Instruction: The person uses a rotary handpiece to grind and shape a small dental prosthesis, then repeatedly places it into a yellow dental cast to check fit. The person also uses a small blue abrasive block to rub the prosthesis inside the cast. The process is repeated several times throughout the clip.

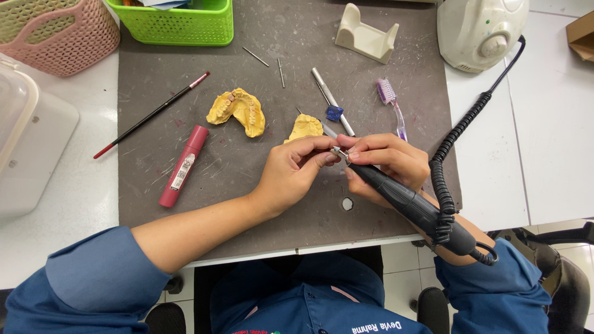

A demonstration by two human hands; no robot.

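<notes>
Second yellow cast [305, 127] partly hidden behind left hand [291, 173]; pink basket [59, 31] cut by top edge.

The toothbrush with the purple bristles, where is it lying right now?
In the head view, the toothbrush lies on the grey mat, toward its right side, just above the right hand and beside a silver metal tool.

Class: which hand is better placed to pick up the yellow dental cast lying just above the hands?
Left. The left hand is next to the yellow dental cast; the right hand grips the black handpiece.
</notes>
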